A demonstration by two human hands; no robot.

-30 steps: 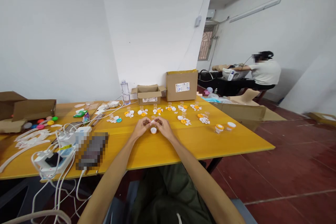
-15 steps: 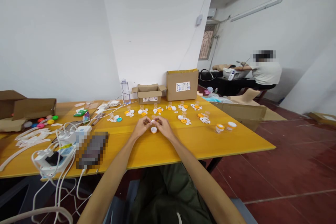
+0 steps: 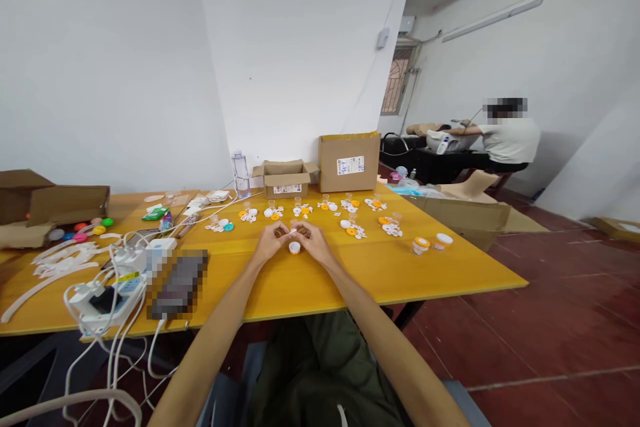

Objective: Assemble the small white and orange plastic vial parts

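Left hand (image 3: pixel 273 240) and right hand (image 3: pixel 313 240) pinched a small white plastic part (image 3: pixel 294 231) at fingertips, just far of a round white plastic cap (image 3: pixel 295 248). Likely light, stiff, slick (shape mostly hidden); edges seemed the best hold.

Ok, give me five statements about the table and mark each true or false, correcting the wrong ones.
1. The left hand and right hand meet at a small white part. True.
2. The lidded jars stand left of the hands. False: the lidded jars are to their right.
3. The clear bottle stands left of the small open carton. True.
4. The teal disc lies in the rightmost cluster. False: the teal disc is in the leftmost.
5. Colored balls lie near the table's left end. True.
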